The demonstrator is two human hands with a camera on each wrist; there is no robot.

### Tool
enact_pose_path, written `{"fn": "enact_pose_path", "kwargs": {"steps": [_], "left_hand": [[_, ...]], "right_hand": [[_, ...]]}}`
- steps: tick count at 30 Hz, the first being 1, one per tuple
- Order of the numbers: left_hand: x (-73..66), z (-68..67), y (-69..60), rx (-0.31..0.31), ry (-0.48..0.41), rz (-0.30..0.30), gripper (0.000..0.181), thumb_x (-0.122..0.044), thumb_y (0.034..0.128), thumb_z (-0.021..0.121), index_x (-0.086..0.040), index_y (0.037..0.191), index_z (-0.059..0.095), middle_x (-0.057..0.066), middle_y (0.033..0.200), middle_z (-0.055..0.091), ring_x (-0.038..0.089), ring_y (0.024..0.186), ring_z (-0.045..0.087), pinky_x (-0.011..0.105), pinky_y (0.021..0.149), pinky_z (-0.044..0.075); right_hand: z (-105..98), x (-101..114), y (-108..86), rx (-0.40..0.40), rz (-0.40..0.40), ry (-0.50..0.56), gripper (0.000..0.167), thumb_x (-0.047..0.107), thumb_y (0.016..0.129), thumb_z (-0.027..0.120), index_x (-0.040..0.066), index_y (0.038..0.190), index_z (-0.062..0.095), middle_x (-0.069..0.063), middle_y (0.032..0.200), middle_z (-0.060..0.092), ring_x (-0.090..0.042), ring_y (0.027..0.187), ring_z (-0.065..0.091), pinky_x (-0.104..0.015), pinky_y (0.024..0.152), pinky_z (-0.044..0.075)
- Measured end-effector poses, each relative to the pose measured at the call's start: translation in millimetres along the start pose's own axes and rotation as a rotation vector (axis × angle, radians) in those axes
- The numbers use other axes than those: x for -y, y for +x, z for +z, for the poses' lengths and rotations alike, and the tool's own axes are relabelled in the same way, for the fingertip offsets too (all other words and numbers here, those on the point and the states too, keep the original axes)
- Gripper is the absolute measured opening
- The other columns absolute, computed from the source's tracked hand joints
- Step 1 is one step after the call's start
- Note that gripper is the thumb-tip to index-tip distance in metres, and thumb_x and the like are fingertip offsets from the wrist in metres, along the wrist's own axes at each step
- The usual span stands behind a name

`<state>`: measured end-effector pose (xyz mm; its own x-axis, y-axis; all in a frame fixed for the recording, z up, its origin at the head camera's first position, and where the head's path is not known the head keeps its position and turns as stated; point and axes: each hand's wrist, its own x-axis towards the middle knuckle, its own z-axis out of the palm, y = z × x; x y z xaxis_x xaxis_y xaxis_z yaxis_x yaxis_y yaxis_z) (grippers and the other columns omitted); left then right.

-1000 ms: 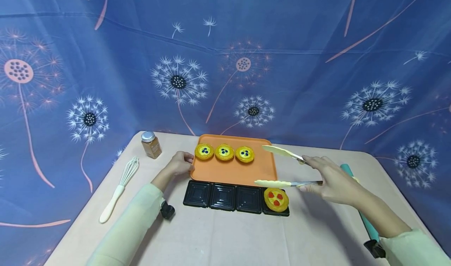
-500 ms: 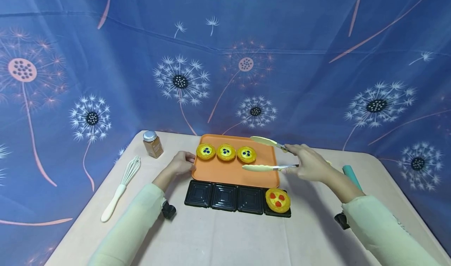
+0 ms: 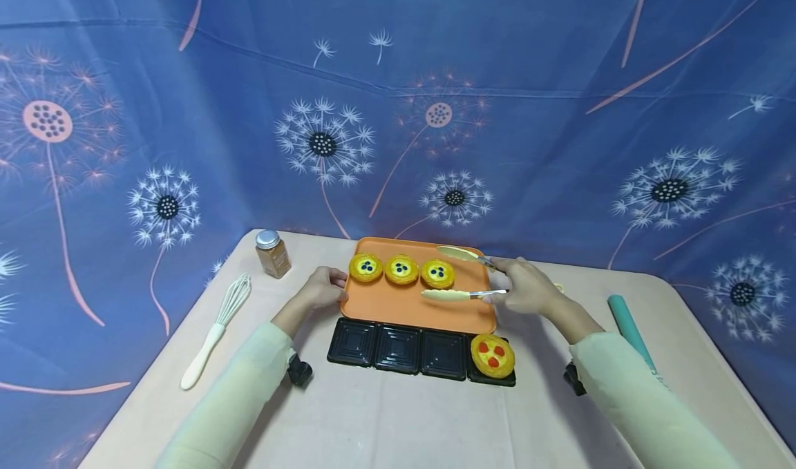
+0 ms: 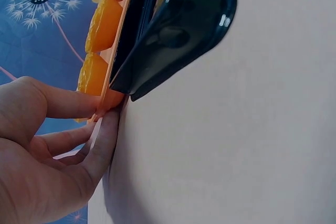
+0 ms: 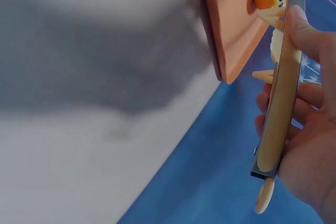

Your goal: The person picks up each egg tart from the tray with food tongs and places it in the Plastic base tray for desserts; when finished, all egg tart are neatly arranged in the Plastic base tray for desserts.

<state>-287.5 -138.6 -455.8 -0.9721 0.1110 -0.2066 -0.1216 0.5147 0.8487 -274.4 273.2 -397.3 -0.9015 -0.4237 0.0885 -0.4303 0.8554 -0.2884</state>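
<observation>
My left hand [image 3: 322, 287] pinches the left edge of an orange tray [image 3: 385, 307]; the left wrist view shows its thumb and fingers [image 4: 73, 103] on the rim. Three egg tarts with blue berries stand in a row on the tray, the rightmost tart [image 3: 438, 273] nearest the tongs. In my right hand [image 3: 528, 288] are cream-tipped metal tongs [image 5: 281, 103], their arms spread apart. One tip hangs behind the rightmost tart, the other in front of it; whether either touches it I cannot tell.
A black four-part container [image 3: 398, 348] lies before the tray, with a red-topped tart [image 3: 493, 356] in its right compartment. A whisk [image 3: 218, 331] and a spice jar [image 3: 272, 253] are at left. A teal rod-shaped thing [image 3: 631, 327] lies at right.
My right hand has moved left with the tongs, from right of the tray to over it, beside the rightmost tart. The left hand keeps its hold on the tray edge.
</observation>
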Motion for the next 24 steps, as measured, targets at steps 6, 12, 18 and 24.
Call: {"fn": "enact_pose_path", "kwargs": {"steps": [6,12,18,24], "left_hand": [[0.1,-0.4,0.2,0.001,-0.005,0.001,0.044,0.005,0.0776,0.066,0.011,0.121,0.06,0.016,0.102,0.061,0.024,0.087,0.057,0.027,0.068,0.05],[-0.4,-0.8,-0.4,0.001,-0.004,0.004,0.044,0.006,0.0783,0.066,0.011,0.121,0.06,0.017,0.103,0.061,0.024,0.088,0.057,0.028,0.069,0.05],[0.1,0.2,0.0,-0.008,-0.011,0.004,0.042,0.006,0.078,0.066,0.01,0.12,0.061,0.016,0.101,0.061,0.024,0.087,0.057,0.027,0.068,0.05],[1.4,0.8,0.1,-0.008,-0.022,-0.005,0.043,0.007,0.0773,0.066,0.01,0.12,0.06,0.016,0.101,0.061,0.024,0.087,0.057,0.027,0.067,0.05]], "right_hand": [[6.3,2.5,2.4,-0.01,0.019,-0.003,0.076,0.035,0.082,0.081,-0.006,0.14,0.052,-0.022,0.14,0.054,-0.044,0.12,0.053,-0.061,0.097,0.042],[8.2,3.6,4.9,-0.038,0.019,-0.036,0.065,0.031,0.082,0.081,-0.005,0.132,0.06,-0.021,0.131,0.061,-0.043,0.113,0.056,-0.058,0.091,0.044],[8.6,2.2,4.8,-0.065,0.041,-0.057,0.062,0.033,0.082,0.081,-0.002,0.13,0.063,-0.018,0.125,0.066,-0.027,0.083,0.056,-0.04,0.068,0.04],[4.8,3.1,3.3,-0.059,0.051,-0.068,0.062,0.031,0.081,0.082,0.0,0.131,0.063,-0.01,0.098,0.071,-0.021,0.069,0.046,-0.035,0.06,0.034]]}}
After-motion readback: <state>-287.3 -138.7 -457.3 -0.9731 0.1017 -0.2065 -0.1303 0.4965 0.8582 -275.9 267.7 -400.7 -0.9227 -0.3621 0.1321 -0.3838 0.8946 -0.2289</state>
